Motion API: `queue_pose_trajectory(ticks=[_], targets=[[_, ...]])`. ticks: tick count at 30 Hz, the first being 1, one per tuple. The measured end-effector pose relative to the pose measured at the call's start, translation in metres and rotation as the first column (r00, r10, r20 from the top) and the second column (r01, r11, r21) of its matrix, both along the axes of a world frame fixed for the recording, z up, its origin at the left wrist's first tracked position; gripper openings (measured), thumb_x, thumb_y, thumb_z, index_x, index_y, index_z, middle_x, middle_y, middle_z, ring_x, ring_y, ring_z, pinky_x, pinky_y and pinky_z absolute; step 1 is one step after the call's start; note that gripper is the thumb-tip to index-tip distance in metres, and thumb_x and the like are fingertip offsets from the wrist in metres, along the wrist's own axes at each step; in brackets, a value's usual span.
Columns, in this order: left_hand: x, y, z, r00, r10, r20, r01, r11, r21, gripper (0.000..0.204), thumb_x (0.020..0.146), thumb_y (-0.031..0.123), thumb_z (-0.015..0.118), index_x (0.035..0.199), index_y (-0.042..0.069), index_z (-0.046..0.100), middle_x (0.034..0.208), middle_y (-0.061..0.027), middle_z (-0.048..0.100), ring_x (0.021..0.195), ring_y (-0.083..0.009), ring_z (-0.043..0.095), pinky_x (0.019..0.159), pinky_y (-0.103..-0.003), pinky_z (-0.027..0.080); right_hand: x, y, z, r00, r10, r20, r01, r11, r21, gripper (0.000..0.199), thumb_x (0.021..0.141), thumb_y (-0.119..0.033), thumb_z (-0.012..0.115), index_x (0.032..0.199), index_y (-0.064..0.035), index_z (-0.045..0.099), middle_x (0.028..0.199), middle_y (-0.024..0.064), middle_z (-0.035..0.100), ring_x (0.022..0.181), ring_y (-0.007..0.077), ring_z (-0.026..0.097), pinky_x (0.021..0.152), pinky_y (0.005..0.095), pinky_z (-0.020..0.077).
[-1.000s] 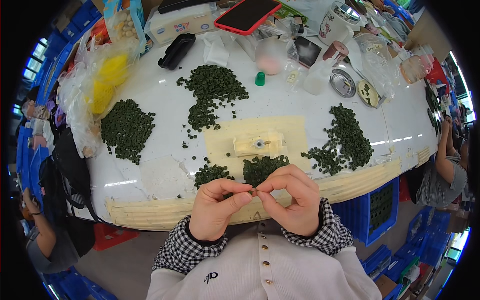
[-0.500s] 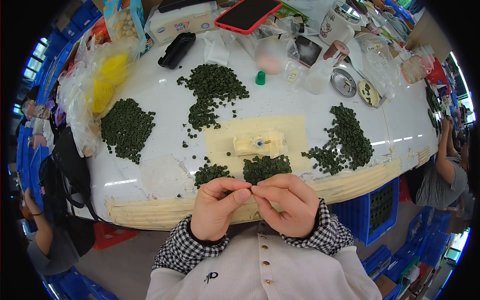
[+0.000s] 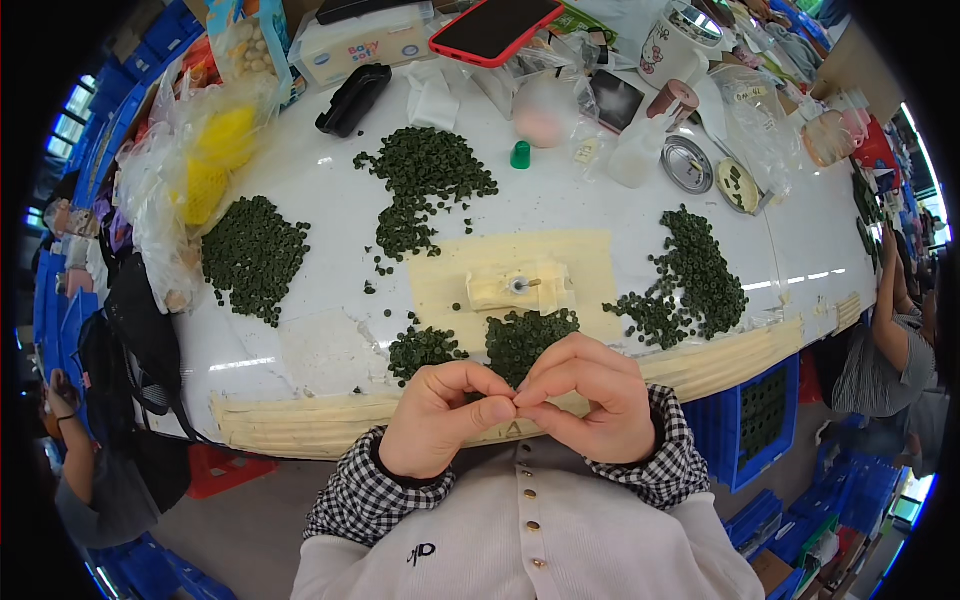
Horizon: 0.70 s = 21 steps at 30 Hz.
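My left hand and my right hand meet fingertip to fingertip over the table's near edge. Both are closed in a pinch, and whatever lies between the fingertips is too small to make out. Just beyond them are two heaps of small dark green round parts, a left heap and a middle heap, the latter partly covered by my right hand. Behind the middle heap sits a block wrapped in cream tape, with a small metal pin on top.
More green parts lie in a far heap, a left heap and a right heap. A red-cased phone, a green cap, a round tin lid and plastic bags are around the back. Co-workers sit at both sides.
Both hands have shifted slightly to the right. My right hand's fingers have bent more, and the fingertips still meet.
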<state>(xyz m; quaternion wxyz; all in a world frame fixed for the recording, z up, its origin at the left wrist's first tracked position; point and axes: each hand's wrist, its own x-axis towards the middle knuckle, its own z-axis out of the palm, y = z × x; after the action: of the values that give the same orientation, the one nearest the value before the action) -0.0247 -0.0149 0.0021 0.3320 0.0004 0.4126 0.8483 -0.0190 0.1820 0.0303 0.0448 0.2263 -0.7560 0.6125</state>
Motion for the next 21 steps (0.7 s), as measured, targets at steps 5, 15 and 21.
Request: queue_pose_trajectory(ticks=[5, 15, 21], targets=[[-0.001, -0.003, 0.009, 0.987, -0.041, -0.158, 0.002, 0.97, -0.241, 0.012, 0.087, 0.002, 0.064, 0.098, -0.003, 0.067, 0.092, -0.0056, 0.067, 0.078, -0.0052, 0.057, 0.069, -0.019, 0.046, -0.001, 0.0, 0.0, 0.995, -0.048, -0.082, 0.055, 0.994, 0.091, 0.017, 0.073, 0.003, 0.073, 0.088, -0.001, 0.066, 0.083, 0.0082, 0.058, 0.071, 0.0198, 0.06, 0.06, 0.0273, 0.049], [0.002, -0.001, 0.012, 0.958, -0.006, -0.286, -0.078, 0.957, -0.281, 0.012, 0.087, 0.0, 0.062, 0.098, -0.003, 0.068, 0.087, -0.0031, 0.067, 0.069, -0.0009, 0.05, 0.06, -0.016, 0.039, 0.001, -0.002, -0.003, 0.994, -0.064, -0.092, 0.072, 0.993, 0.092, 0.017, 0.073, 0.002, 0.072, 0.089, -0.0011, 0.067, 0.083, 0.0082, 0.058, 0.07, 0.0195, 0.06, 0.06, 0.0271, 0.0493], [0.004, 0.001, 0.01, 0.936, 0.036, -0.351, -0.151, 0.939, -0.307, 0.012, 0.086, -0.002, 0.062, 0.096, -0.002, 0.068, 0.086, -0.0021, 0.065, 0.064, -0.0001, 0.043, 0.056, -0.017, 0.035, 0.0, -0.003, -0.001, 0.998, -0.049, -0.028, 0.05, 0.998, 0.045, 0.017, 0.074, 0.006, 0.068, 0.09, 0.0001, 0.066, 0.084, 0.0088, 0.059, 0.073, 0.0182, 0.061, 0.064, 0.0264, 0.0493]])
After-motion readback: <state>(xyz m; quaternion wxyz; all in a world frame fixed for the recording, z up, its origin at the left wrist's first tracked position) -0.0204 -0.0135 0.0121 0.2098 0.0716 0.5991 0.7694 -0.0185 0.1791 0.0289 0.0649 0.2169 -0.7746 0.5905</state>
